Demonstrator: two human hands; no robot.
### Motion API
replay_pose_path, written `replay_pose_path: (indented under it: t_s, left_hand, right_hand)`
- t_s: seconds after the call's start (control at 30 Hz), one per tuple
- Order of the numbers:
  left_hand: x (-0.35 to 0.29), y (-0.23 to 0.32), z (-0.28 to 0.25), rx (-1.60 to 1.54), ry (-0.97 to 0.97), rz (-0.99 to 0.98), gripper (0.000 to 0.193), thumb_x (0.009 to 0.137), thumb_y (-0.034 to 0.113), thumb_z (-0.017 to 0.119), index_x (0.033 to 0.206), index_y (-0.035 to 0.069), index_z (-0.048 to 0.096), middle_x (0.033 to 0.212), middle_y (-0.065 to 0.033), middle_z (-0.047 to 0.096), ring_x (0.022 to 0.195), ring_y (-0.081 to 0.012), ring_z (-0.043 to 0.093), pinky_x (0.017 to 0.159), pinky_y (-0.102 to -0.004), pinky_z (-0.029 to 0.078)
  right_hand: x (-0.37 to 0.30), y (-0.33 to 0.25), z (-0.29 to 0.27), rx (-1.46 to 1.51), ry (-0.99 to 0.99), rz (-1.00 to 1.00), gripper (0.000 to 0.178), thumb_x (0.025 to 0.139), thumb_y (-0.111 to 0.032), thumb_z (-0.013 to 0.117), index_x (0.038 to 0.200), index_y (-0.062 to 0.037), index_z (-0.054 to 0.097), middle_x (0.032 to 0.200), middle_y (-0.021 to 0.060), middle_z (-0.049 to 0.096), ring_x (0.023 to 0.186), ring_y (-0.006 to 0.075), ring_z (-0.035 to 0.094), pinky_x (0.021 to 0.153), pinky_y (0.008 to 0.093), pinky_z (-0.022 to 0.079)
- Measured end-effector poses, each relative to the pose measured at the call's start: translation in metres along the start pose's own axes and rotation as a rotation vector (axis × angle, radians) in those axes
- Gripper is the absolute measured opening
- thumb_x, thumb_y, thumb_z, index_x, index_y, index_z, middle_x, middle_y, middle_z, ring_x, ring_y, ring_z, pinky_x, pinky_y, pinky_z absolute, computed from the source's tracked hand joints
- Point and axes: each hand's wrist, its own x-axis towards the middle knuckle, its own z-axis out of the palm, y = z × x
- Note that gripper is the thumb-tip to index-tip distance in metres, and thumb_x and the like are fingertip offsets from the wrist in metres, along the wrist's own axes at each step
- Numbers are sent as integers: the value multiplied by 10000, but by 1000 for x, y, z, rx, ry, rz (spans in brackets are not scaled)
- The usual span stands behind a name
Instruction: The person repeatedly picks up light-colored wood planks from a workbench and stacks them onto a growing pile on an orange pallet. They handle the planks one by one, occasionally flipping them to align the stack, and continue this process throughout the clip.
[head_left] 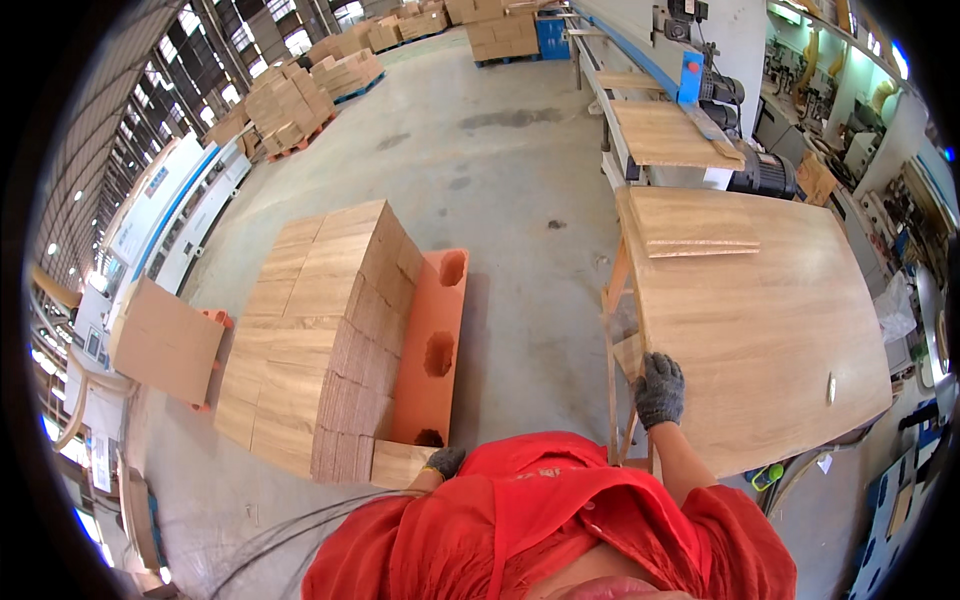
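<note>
My right hand, in a dark grey knit glove, rests on the left edge of a wood-grain tabletop, its fingers stretched forward with nothing seen in them. My left hand, gloved alike, is low beside my red clothing, at the right end of a light wood-grain board. Its fingers are mostly hidden, so I cannot tell whether it grips that board. Beside it rises a tall stack of wood-grain boards on an orange pallet with round holes. Two boards lie at the tabletop's far end.
Beyond the tabletop, a machine with a blue rail and motors carries another board. A small pale tool lies on the tabletop's right. A brown panel stands left of the stack. Stacked cartons fill the back left.
</note>
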Motion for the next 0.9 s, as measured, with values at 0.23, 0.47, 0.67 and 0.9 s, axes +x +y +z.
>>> replay_pose_path:
  t_s: [0.23,0.47,0.67,0.9]
  left_hand:
    - [-4,3,4,48,54,-54,220,850,208,492,994,61,572,929,-176,642,883,-341,620,763,-453,477]
    - [-23,36,-13,-35,59,-101,301,898,260,431,992,50,625,1038,-229,640,989,-376,618,844,-468,487]
    - [-26,41,-13,-64,5,-119,351,906,298,423,1042,44,623,1058,-230,639,1003,-374,616,861,-465,485]
    - [-20,39,-5,-69,5,-112,342,898,297,441,1030,45,632,1054,-234,637,1004,-372,616,857,-463,488]
  right_hand:
    - [-3,5,8,-24,-39,-29,439,737,-142,629,1167,-57,602,1177,171,582,1142,351,509,1009,454,382]
    - [-3,8,14,-34,-89,1,493,748,-152,648,1227,-65,567,1239,165,566,1183,334,496,1028,442,370]
    - [-3,9,14,-50,-93,-19,502,747,-138,657,1234,-64,561,1237,153,569,1185,332,496,1027,439,372]
    - [-3,5,13,-107,-78,-48,489,756,-126,640,1234,-65,556,1251,155,551,1187,339,490,1023,444,371]
